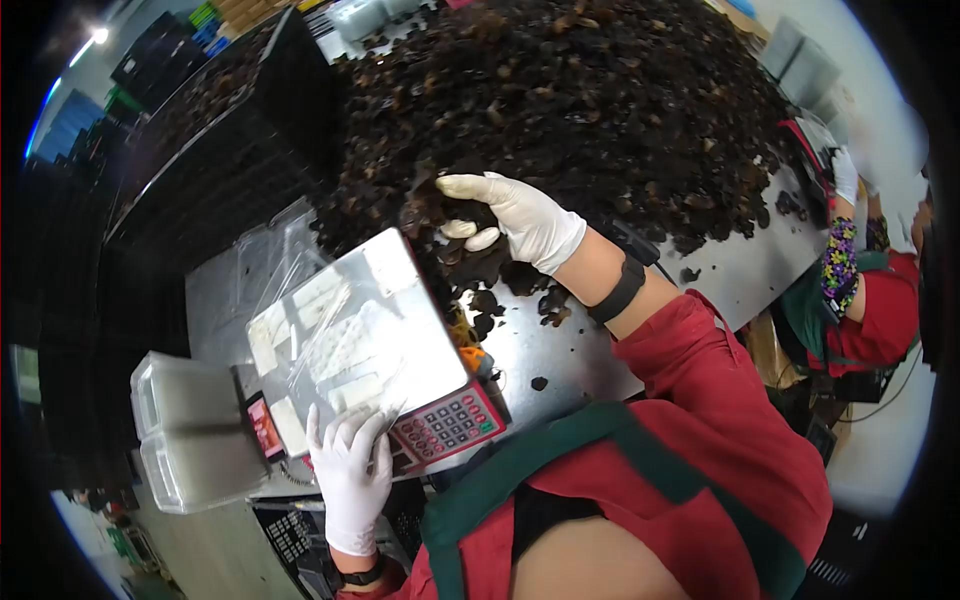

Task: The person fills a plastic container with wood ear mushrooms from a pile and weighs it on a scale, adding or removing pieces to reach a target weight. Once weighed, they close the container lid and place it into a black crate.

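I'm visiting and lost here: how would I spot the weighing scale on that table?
Start at the huge heap of dark dried fungus covering the metal table. At its near edge sits the scale, under the left hand. Only it has a shiny steel platter and a red keypad.

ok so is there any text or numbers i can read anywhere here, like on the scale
None can be read.
Scale keypad: rows of keys by the left hand, markings too small and blurred.
Scale display: reddish panel, no digits legible.
Clear bag on the scale pan: pale patches, no lettering readable.
Right hand on the heap of dried dark pieces: no labels.
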Demonstrator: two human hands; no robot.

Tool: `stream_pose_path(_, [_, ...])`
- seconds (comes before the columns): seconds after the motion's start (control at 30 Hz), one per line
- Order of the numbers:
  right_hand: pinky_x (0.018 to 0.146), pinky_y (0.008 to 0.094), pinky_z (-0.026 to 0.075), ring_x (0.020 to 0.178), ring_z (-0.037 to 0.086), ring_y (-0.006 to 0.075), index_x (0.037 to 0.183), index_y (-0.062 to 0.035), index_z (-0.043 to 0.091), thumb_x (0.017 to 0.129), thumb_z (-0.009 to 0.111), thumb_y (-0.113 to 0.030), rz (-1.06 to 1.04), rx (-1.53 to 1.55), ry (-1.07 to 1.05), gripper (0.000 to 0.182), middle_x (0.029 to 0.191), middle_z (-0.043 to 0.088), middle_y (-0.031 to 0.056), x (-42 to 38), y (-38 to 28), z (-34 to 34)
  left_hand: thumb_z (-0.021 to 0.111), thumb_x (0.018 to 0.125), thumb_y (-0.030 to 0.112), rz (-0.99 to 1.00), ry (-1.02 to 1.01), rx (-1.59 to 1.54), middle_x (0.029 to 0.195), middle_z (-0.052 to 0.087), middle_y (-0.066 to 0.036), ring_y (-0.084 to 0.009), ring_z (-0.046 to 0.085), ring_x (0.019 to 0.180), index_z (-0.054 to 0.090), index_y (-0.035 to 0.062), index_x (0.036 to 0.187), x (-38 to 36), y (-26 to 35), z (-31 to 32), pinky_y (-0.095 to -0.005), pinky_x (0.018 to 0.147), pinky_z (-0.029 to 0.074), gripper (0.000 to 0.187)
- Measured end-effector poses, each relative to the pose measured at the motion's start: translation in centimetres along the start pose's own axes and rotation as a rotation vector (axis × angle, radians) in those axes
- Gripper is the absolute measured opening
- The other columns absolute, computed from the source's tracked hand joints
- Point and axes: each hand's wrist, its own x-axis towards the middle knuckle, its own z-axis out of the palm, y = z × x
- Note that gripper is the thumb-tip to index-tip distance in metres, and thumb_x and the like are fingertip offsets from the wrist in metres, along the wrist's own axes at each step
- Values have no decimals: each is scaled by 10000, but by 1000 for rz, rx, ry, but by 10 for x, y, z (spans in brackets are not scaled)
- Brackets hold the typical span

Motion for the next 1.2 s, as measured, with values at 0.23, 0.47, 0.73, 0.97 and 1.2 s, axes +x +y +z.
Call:
stream_pose_path(0.23, [593,256,498,690,631,129,1061,-23,708,848,696,-158,-38,-698,-138,254,826,678,86,26,62,114,673,784,0,-54,26,-68,1019,656,-80,-277,616,1028,662,82,1056,-13,-2,3,-494,1129,336,285])
stream_pose_path(0.47, [810,466,535,1080,570,352,1119,-89,649,761,702,-464,-596,-1820,-297,521,1251,528,178,4,129,102,697,770,39,-3,86,-14,1013,623,-133,-327,585,1015,627,35,1055,-20,-13,13,-517,1059,384,293])
stream_pose_path(0.73, [989,495,434,1256,490,356,1269,-149,609,702,782,-400,-554,-2115,560,644,1344,515,175,-55,36,-54,673,785,12,-40,33,-22,1014,633,-87,-258,602,1021,640,61,1093,-20,-14,12,-472,1112,334,313])
stream_pose_path(0.97, [754,362,543,971,650,264,986,-86,655,813,715,-162,-545,-1829,705,198,1110,632,61,-82,63,-123,662,794,9,-61,47,-7,1001,631,-85,-256,604,1013,639,63,1105,-18,-9,14,-468,1120,326,316])
stream_pose_path(1.2, [880,435,502,1144,552,285,1125,-128,626,782,763,-303,-664,-1985,625,409,1228,580,81,-3,23,-112,644,813,-4,-103,53,-15,968,640,-84,-252,612,964,655,61,1085,-14,2,11,-468,1122,334,279])
